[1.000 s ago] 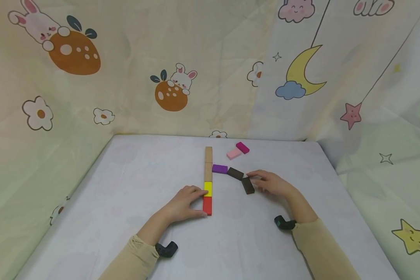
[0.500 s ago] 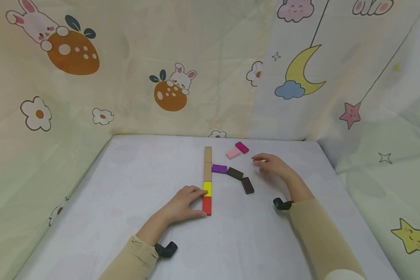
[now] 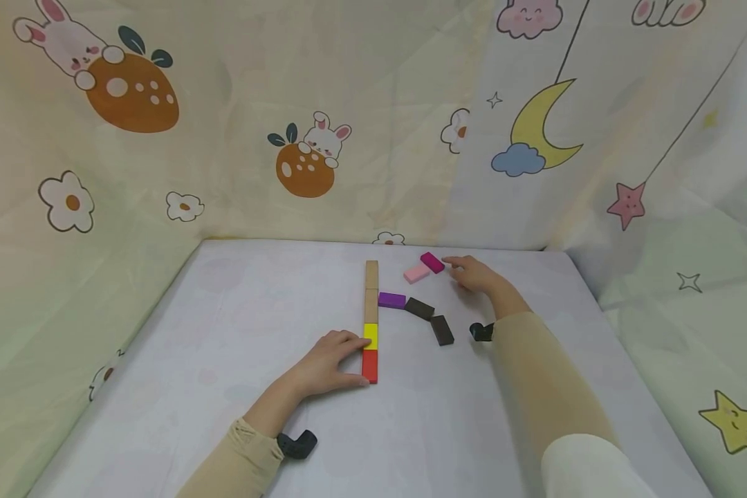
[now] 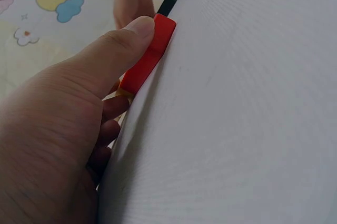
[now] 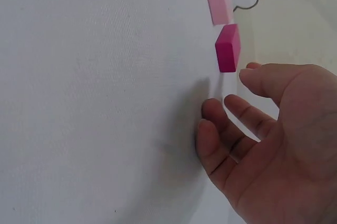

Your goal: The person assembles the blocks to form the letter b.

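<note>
Two natural wood blocks [image 3: 371,290], a yellow block [image 3: 370,336] and a red block [image 3: 370,366] lie end to end in a straight row. My left hand [image 3: 326,363] holds the near part of this row, thumb on the red block's near end and index finger at the yellow block. In the left wrist view that thumb covers part of the red block [image 4: 150,53]. My right hand [image 3: 475,273] reaches beside the magenta block [image 3: 432,262] with relaxed fingers. A small gap separates its fingertips from the magenta block [image 5: 228,49] in the right wrist view.
A pink block [image 3: 416,273] lies against the magenta one. From the row's right side a purple block [image 3: 391,300] and two dark blocks [image 3: 420,308] curve toward the right. Printed fabric [image 3: 386,83] rises behind the white table [image 3: 255,297].
My right hand has left the nearer dark block and moved away from me to the magenta block. My left hand and the blocks have stayed in place.
</note>
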### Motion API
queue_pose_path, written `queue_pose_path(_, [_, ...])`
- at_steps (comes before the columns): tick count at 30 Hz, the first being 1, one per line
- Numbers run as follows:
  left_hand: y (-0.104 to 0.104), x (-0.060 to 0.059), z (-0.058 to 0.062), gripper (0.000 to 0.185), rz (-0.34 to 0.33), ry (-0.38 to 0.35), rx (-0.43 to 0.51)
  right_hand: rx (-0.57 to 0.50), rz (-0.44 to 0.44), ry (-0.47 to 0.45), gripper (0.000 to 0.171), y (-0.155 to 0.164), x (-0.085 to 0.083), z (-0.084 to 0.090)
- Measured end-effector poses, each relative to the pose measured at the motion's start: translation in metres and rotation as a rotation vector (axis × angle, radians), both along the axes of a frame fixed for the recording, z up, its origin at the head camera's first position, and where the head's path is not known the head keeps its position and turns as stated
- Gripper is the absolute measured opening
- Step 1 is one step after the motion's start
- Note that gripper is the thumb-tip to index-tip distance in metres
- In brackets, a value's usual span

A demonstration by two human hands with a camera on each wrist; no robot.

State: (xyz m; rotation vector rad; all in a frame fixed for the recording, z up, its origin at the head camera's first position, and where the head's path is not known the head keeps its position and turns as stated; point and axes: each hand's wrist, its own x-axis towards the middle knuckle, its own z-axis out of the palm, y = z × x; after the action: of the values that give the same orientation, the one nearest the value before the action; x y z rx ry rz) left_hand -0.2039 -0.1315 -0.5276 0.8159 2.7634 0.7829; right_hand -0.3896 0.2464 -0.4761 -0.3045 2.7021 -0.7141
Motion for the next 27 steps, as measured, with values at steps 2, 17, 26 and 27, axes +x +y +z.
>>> queue_pose_path(2, [0.0,0.0,0.001,0.074,-0.002,-0.001,-0.002,0.02,0.014,0.007,0.053,0.0,-0.003,-0.004])
queue_pose_path(17, [-0.002,0.001,0.004,0.073,0.002,0.003,-0.004,-0.01,0.005,0.038,0.046,-0.002,0.003,-0.008])
queue_pose_path(26, [-0.002,0.0,0.001,0.073,-0.001,0.005,0.01,0.002,0.06,0.019,0.056,-0.011,-0.002,-0.004])
queue_pose_path(27, [-0.001,0.0,0.002,0.073,-0.003,0.008,0.012,0.017,0.067,0.028,0.056,-0.012,-0.002,-0.004])
